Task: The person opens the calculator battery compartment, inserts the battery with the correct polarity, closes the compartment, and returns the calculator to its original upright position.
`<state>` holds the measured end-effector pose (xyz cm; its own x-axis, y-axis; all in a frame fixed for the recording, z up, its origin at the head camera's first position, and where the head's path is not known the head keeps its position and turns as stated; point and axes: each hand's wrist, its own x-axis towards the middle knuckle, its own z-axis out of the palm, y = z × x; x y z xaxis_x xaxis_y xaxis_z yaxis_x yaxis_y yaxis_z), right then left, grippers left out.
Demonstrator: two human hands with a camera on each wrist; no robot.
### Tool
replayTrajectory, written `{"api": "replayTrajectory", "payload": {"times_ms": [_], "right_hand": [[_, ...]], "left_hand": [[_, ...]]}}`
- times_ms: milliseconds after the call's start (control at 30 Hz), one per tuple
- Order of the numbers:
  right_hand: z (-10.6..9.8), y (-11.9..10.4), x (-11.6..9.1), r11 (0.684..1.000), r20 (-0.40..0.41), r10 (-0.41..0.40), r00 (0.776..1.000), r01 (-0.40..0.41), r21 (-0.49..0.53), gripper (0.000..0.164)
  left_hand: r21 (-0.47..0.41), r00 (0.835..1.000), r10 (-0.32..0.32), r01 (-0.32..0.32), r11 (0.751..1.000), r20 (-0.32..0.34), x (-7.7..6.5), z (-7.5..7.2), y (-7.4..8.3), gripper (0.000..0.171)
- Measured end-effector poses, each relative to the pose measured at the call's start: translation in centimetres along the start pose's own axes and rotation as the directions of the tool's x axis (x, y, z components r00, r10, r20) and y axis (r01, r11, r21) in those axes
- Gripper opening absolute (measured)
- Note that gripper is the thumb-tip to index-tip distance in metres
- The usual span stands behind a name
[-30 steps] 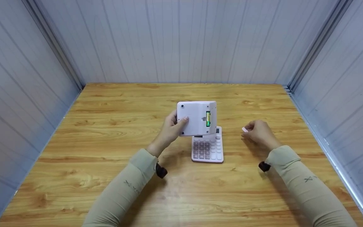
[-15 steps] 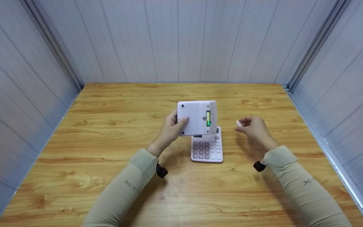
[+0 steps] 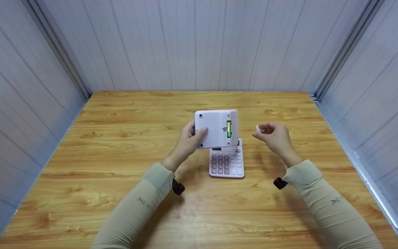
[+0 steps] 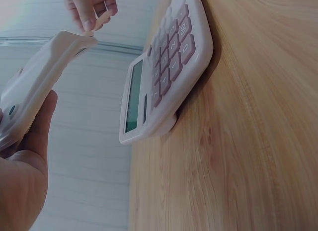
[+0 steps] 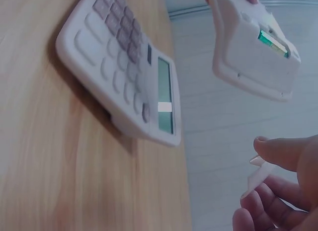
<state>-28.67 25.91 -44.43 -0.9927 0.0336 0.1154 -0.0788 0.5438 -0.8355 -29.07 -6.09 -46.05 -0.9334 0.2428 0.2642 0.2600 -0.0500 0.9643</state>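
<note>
My left hand (image 3: 188,138) grips a pale pink calculator (image 3: 212,129) by its left edge, thumb across the back, which faces the head camera. In its open battery slot lies a green and gold battery (image 3: 229,129), seen too in the right wrist view. Off to the right, my right hand (image 3: 275,135) pinches a small pale battery cover (image 5: 259,175) between thumb and fingers, raised over the table and apart from the calculator. Below the held calculator, a second pink calculator (image 3: 227,164) lies keys up on the table, its upper part partly hidden in the head view.
The wood-grain table (image 3: 116,145) carries the second calculator near its middle. Pale panel walls (image 3: 199,45) stand behind it and at both sides. A dark wrist camera (image 3: 177,187) hangs under the left wrist, another dark camera (image 3: 280,183) under the right.
My right hand has risen and moved left toward the held calculator, with the small cover turning more upright in its fingers. The left hand and its calculator have hardly moved.
</note>
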Motion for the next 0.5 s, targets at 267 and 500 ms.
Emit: {"api": "replayTrajectory", "payload": {"times_ms": [267, 500], "right_hand": [[0.6, -1.4, -0.1, 0.992, -0.047, -0.036, 0.998, 0.041, 0.12, 0.035], [1.5, -2.7, -0.5, 0.985, -0.059, -0.067, 0.996, 0.076, 0.158, 0.032]], "left_hand": [[0.031, 1.0, -0.003, 0.003, 1.0, -0.006, 0.0, 0.3, 0.3, 0.035], [0.021, 1.0, -0.005, 0.005, 1.0, -0.005, 0.2, 0.5, 0.1, 0.035]]}}
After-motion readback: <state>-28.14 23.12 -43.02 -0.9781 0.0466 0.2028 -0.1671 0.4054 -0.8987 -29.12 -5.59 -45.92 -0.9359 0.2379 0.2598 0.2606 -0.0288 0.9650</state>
